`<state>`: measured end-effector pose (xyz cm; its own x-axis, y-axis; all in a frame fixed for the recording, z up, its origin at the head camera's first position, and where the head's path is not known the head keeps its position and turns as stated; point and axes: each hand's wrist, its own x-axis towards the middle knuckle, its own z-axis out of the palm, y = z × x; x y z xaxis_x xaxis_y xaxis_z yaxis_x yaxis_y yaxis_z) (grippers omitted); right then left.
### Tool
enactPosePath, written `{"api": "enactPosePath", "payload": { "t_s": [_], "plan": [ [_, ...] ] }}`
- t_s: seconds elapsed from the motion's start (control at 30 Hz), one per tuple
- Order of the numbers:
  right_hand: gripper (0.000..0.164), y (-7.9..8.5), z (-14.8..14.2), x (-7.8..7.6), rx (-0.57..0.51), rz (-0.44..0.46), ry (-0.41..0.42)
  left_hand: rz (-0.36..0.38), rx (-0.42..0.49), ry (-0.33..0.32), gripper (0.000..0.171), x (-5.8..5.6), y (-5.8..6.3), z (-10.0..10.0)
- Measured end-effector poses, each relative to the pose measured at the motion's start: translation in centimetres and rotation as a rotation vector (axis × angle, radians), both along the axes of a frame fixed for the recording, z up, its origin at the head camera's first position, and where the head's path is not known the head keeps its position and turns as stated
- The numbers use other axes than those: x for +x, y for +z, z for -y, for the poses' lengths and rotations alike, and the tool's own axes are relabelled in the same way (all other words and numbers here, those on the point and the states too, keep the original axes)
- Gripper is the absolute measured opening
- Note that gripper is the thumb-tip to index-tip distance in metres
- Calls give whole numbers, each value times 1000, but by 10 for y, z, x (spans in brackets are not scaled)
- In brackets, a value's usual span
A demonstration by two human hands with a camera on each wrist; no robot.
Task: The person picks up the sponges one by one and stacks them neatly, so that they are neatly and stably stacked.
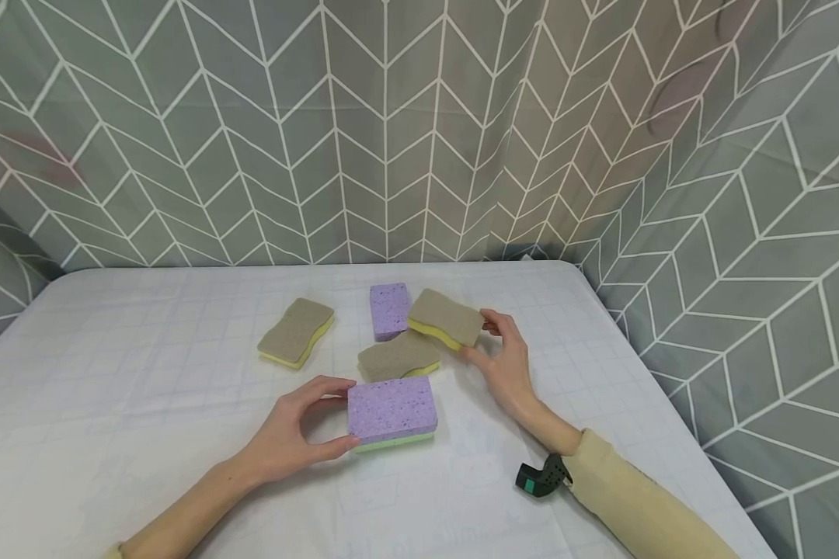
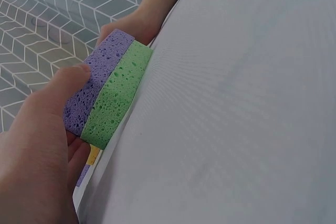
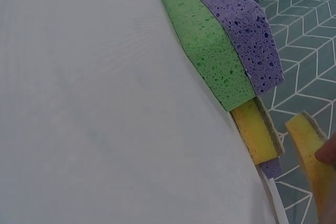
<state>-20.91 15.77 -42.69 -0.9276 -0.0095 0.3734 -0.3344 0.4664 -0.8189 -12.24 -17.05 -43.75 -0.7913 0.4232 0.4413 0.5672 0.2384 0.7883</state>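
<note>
In the head view my left hand (image 1: 294,427) grips the left end of a purple sponge (image 1: 391,407), thumb at the near corner and fingers at the far one. The purple sponge lies flat on top of a green sponge (image 2: 116,95), whose edge shows beneath. My right hand (image 1: 506,361) pinches the right end of a yellow sponge with a grey-brown scouring side (image 1: 447,317), tilted and raised in the right wrist view. Just behind the stack lies another yellow scouring sponge (image 1: 395,359), partly covered by it. A second purple sponge (image 1: 389,307) is beyond that one.
Off to the left lies one more yellow scouring sponge (image 1: 297,332), grey-brown side up. A white cloth covers the table (image 1: 147,373). Grey curtains (image 1: 363,140) with white zigzag lines hang behind and along the right side. A black band (image 1: 541,475) is at the right wrist.
</note>
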Motion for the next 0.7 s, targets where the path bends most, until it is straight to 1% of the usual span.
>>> {"api": "enactPosePath", "payload": {
  "t_s": [0.17,0.27,0.37,0.5,0.7],
  "plan": [
    [63,-1,3,5,-33,-59,43,3,3,1,63,0,0,0],
    [62,-1,6,7,-49,-96,70,19,1,3,63,1,2,0],
    [61,0,9,10,-55,-125,94,13,3,1,63,1,3,0],
    [62,-1,11,13,-61,-131,126,12,-2,3,63,1,3,0],
    [64,-1,13,17,-78,-124,185,41,-14,12,66,1,3,0]
  ]
}}
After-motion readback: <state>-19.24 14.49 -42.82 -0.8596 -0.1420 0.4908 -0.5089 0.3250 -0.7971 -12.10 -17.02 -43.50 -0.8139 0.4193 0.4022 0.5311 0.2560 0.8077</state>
